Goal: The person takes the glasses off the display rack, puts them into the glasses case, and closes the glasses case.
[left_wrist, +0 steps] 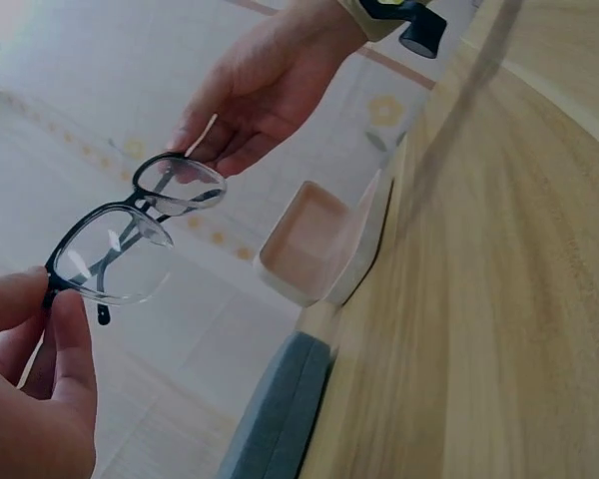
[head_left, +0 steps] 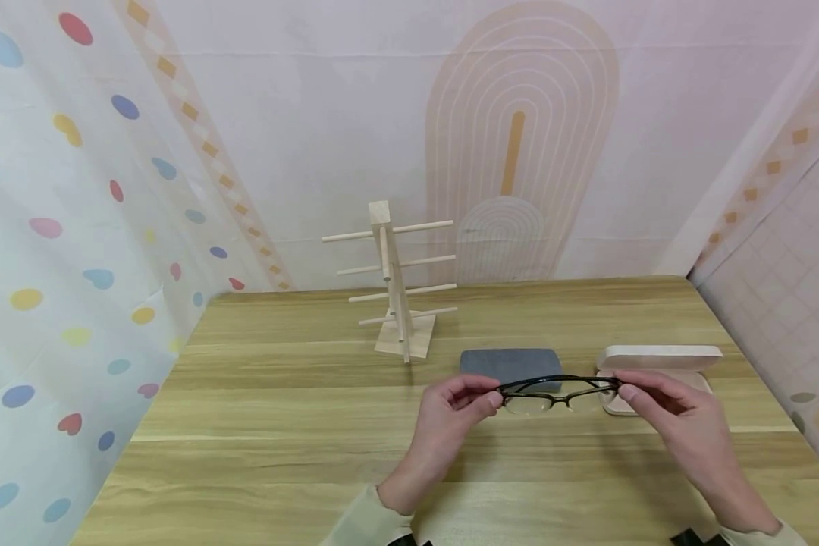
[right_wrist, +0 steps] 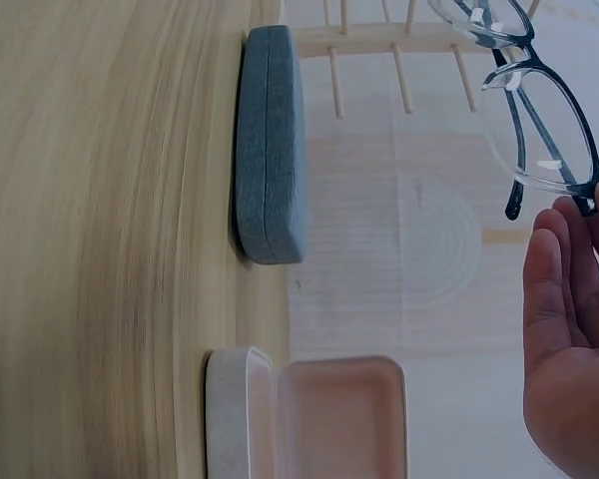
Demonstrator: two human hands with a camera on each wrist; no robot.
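A pair of black half-rim eyeglasses (head_left: pixel 556 397) is held in the air above the table, between both hands. My left hand (head_left: pixel 445 426) pinches the frame's left end between thumb and fingers. At the other end my right hand (head_left: pixel 685 425) pinches the frame corner in the same way. The temples appear folded behind the lenses in the left wrist view. Behind the glasses lies a closed grey-blue glasses case (head_left: pixel 505 364), partly covered by them. To its right an open white case (head_left: pixel 655 353) with a pinkish lining (left_wrist: pixel 309 239) stands partly hidden by the right hand.
A wooden display stand (head_left: pixel 392 280) with several thin pegs rises near the back middle of the wooden table (head_left: pixel 259 417). Patterned cloth (head_left: pixel 327 121) hangs behind the table and along its left side.
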